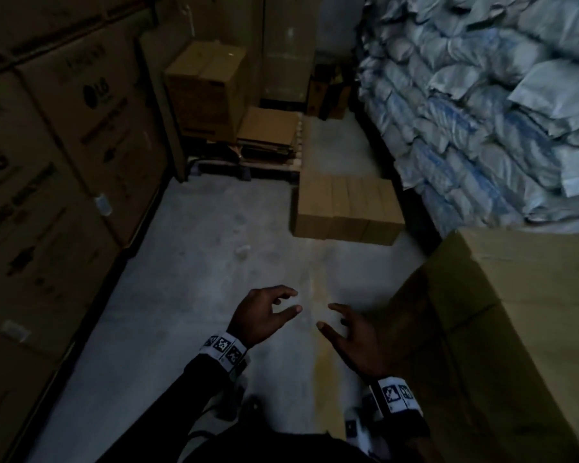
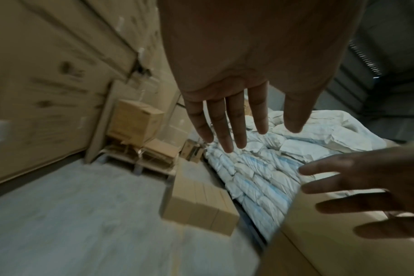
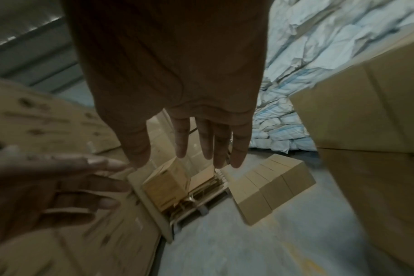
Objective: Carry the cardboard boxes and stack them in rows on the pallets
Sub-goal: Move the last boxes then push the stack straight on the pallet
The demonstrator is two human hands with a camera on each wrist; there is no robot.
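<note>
Both the left hand [image 1: 264, 315] and the right hand [image 1: 351, 339] hang empty over the floor [image 1: 181, 295], fingers spread and apart. The row of cardboard boxes [image 1: 346, 212] lies on the floor ahead, between the pallet [image 1: 264, 162] and the stacked sacks [image 1: 465, 128], its long axis running across the aisle. The dim aisle is narrow, so a lifted box may catch the sacks or the large carton [image 1: 515, 329] on the right and slip.

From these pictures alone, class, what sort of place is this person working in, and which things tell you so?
Most likely a warehouse or storeroom. Large printed cartons are stacked high along one side, filled white sacks are piled on the other, and a wooden pallet carrying boxes stands on the bare concrete floor.
</note>
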